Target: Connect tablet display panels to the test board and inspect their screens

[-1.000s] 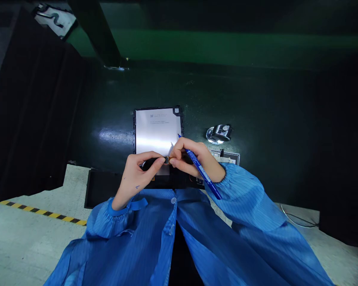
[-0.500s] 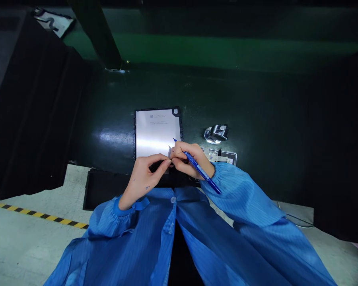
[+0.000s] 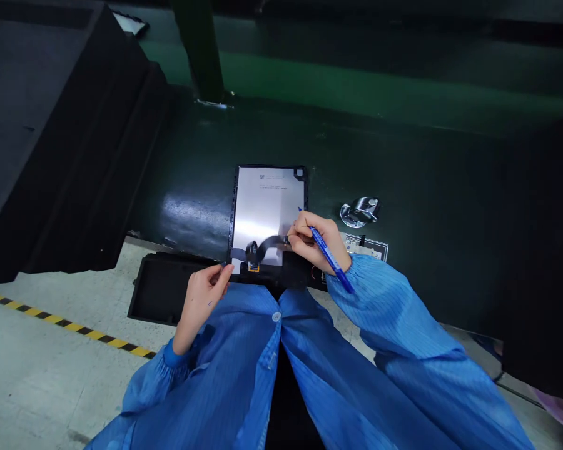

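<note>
A tablet-like display panel [image 3: 267, 209] with a silvery back and black frame lies in front of me. A black ribbon cable [image 3: 272, 240] curves over its lower part, near a small gold-edged connector [image 3: 253, 267]. My right hand [image 3: 321, 240] is closed, holding a blue pen [image 3: 327, 255] slantwise and pinching the cable's right end between thumb and finger. My left hand [image 3: 206, 294] is by the panel's lower left corner, thumb and forefinger pressed together on a small dark bit that I cannot make out.
A shiny metal tape dispenser-like piece [image 3: 359, 212] stands to the right. Below it lies a flat part with a circuit-like pattern [image 3: 380, 250], partly behind my right hand. A black tray [image 3: 157, 290] is at the table's front left edge. Dark stacked boxes [image 3: 75, 144] rise at left.
My hands have moved apart, the left one down and to the left. The black ribbon cable over the panel now shows. The whole view has shifted slightly.
</note>
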Available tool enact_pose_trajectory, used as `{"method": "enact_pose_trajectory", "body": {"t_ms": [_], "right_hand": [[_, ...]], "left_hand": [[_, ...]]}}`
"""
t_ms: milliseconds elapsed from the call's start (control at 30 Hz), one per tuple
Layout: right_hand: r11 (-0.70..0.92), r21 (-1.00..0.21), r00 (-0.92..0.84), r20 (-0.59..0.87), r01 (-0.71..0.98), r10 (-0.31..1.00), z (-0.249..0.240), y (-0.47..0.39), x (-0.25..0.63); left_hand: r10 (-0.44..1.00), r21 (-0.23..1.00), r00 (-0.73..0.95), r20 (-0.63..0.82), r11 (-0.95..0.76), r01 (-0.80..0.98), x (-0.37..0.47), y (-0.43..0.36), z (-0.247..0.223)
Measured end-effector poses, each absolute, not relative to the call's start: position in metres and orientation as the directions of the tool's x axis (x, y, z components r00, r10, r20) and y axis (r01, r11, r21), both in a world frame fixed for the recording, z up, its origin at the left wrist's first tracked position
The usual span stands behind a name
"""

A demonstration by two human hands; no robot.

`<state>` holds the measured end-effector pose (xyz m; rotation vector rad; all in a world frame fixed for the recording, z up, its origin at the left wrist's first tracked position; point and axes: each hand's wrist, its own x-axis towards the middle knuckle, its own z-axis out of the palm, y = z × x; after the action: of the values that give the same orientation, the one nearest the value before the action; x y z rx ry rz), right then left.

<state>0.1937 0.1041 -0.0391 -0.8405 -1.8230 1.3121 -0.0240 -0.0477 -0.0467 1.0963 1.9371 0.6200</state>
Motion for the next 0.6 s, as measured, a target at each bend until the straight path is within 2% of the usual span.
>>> {"method": "enact_pose_trajectory", "body": {"t_ms": [100, 200, 267, 333, 400, 433, 500, 600], "right_hand": [[0.339, -0.914, -0.308, 0.264, 0.224, 0.914, -0.025, 0.101, 0.204], [0.434, -0.86, -0.097, 0.424, 0.269, 0.9, -0.01, 0.082, 0.217], [0.539, -0.783, -0.189, 0.505, 0.311, 0.842, -0.007, 0.059, 0.219], [0.736, -0.629, -0.455, 0.595, 0.25, 0.662, -0.012, 0.032, 0.211], [0.825, -0.486, -0.587, 0.592, 0.288, 0.553, -0.02, 0.011, 0.198], [0.833, -0.448, -0.606, 0.577, 0.325, 0.547, -0.023, 0.003, 0.193], [0.812, -0.428, -0.587, 0.561, 0.397, 0.583, -0.027, -0.004, 0.188], [0.754, -0.525, -0.526, 0.543, 0.395, 0.654, -0.023, -0.001, 0.204]], "left_hand": [[0.856, 0.767, -0.292, -0.427, 0.514, 0.384, -0.023, -0.049, -0.052], [0.862, 0.76, -0.272, -0.428, 0.507, 0.407, -0.029, -0.054, -0.05], [0.864, 0.76, -0.25, -0.437, 0.503, 0.41, -0.033, -0.057, -0.044], [0.865, 0.777, -0.237, -0.442, 0.501, 0.381, -0.032, -0.061, -0.033], [0.891, 0.824, -0.231, -0.391, 0.451, 0.343, -0.024, -0.063, -0.018], [0.914, 0.853, -0.221, -0.34, 0.399, 0.336, -0.019, -0.064, -0.009], [0.97, 0.917, -0.137, -0.203, 0.237, 0.321, -0.008, -0.062, 0.005], [0.996, 0.98, 0.094, 0.0, -0.018, 0.198, 0.008, -0.047, 0.012]]}}
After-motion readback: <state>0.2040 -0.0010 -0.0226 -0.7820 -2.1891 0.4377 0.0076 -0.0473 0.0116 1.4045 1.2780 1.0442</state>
